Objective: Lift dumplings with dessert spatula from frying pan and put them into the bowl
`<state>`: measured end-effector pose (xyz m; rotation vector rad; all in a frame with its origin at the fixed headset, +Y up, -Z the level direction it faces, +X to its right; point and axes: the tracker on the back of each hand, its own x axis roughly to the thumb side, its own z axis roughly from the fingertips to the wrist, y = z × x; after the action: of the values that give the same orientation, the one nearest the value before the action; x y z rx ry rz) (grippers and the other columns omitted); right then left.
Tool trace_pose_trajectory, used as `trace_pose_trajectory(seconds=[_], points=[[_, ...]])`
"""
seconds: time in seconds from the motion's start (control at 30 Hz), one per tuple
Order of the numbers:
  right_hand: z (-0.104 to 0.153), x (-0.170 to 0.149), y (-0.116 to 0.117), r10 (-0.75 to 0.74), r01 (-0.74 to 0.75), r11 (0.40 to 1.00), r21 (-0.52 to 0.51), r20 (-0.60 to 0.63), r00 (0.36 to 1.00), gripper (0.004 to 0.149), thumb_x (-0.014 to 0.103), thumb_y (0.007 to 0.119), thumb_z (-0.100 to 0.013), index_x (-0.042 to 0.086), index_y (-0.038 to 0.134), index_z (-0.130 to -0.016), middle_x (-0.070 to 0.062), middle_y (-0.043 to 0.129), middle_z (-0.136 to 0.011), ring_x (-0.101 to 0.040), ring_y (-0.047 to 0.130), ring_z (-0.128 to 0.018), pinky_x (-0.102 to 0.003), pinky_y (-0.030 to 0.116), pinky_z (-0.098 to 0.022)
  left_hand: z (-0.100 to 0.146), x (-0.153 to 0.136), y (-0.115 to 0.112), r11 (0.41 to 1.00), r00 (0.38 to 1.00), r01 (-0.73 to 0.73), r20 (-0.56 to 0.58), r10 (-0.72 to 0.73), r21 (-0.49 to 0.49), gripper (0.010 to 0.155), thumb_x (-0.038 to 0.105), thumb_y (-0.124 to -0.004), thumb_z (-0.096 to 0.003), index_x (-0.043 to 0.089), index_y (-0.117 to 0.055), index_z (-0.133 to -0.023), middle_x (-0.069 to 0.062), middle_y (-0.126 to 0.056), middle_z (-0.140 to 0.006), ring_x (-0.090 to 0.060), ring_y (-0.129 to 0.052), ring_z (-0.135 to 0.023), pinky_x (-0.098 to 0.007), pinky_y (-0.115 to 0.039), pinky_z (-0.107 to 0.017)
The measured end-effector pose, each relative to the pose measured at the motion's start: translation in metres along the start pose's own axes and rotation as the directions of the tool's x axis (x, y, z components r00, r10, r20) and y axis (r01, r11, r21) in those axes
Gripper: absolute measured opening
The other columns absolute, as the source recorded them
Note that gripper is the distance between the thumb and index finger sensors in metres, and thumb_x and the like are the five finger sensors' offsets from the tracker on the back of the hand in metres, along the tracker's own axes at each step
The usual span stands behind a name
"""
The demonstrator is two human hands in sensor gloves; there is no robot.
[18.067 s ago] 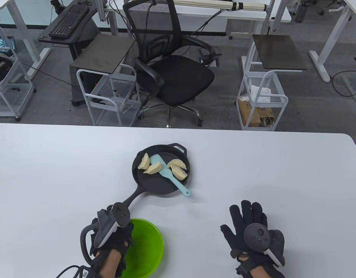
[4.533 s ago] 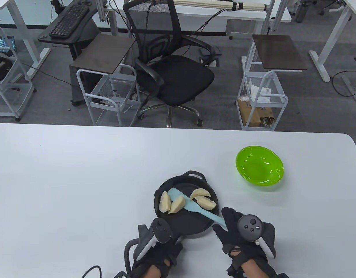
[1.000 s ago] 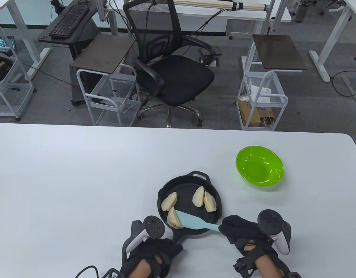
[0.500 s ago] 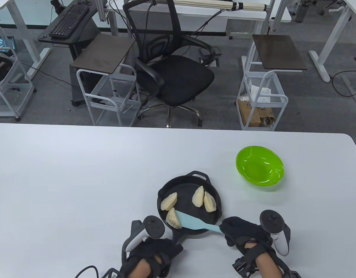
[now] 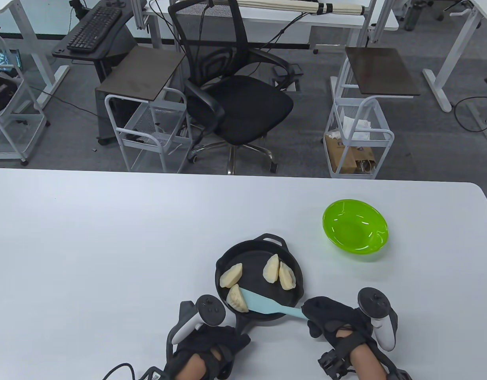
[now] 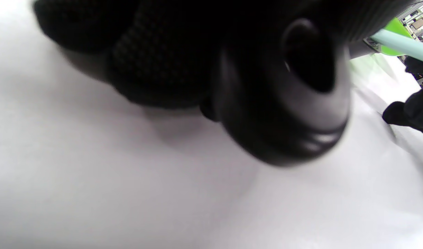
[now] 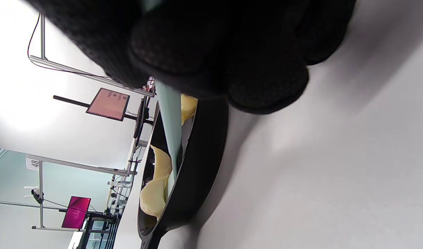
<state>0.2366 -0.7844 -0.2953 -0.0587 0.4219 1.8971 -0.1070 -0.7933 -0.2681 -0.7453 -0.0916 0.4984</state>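
Though gripped, pan (image 5: 259, 273) between hands.

A black cast-iron frying pan (image 5: 259, 253) is sitting on the white surface (image 5: 109, 245), its long handle pointing toward the near edge. Four pale dumplings (image 5: 278, 272) are lying inside it: two side by side at the right, one at the left, and one at the near left rim. A light-blue dessert spatula (image 5: 263, 305) is lying low across the pan's near side, its blade tip touching that nearest dumpling (image 5: 237, 299). A translucent green bowl (image 5: 355, 230) is standing empty, well apart to the pan's far right.
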Motion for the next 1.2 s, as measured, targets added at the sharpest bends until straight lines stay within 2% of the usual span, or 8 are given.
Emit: trace_pose_trajectory(seconds=[0.7, 1.0, 1.2], points=[[0.0006, -0.0017, 0.0004, -0.076, 0.076, 0.997, 0.009, -0.027, 0.997, 0.043, 0.036, 0.084, -0.056, 0.005, 0.082, -0.086, -0.010, 0.099, -0.050, -0.037, 0.097, -0.045, -0.062, 0.065, -0.063, 0.0003, -0.0001, 0.0001, 1.000, 1.000, 0.001, -0.001, -0.001, -0.013, 0.061, 0.072, -0.068, -0.0445, 0.029, -0.083, -0.085, 0.005, -0.110, -0.042, -0.020, -0.104, -0.028, -0.045, -0.084, -0.033], [0.0016, -0.0015, -0.0019, -0.140, 0.140, 0.990, 0.020, -0.024, 0.990, 0.043, 0.036, 0.084, -0.056, 0.005, 0.081, -0.086, -0.010, 0.099, -0.050, -0.037, 0.097, -0.045, -0.064, 0.065, -0.063, 0.0003, -0.0001, 0.0001, 1.000, 1.000, 0.001, -0.001, -0.001, -0.013, 0.061, 0.072, -0.068, -0.0444, 0.029, -0.083, -0.085, 0.006, -0.110, -0.042, -0.019, -0.104, -0.028, -0.045, -0.084, -0.033], [0.0038, -0.0006, -0.0080, -0.209, 0.209, 0.978, -0.008, 0.000, 0.978, 0.043, 0.036, 0.083, -0.057, 0.005, 0.081, -0.086, -0.010, 0.099, -0.050, -0.037, 0.096, -0.045, -0.064, 0.064, -0.064, 0.0003, -0.0001, 0.0001, 1.000, 1.000, 0.001, -0.001, -0.001, -0.013, 0.061, 0.072, -0.068, -0.0444, 0.029, -0.083, -0.085, 0.006, -0.110, -0.043, -0.020, -0.104, -0.028, -0.045, -0.084, -0.033]])
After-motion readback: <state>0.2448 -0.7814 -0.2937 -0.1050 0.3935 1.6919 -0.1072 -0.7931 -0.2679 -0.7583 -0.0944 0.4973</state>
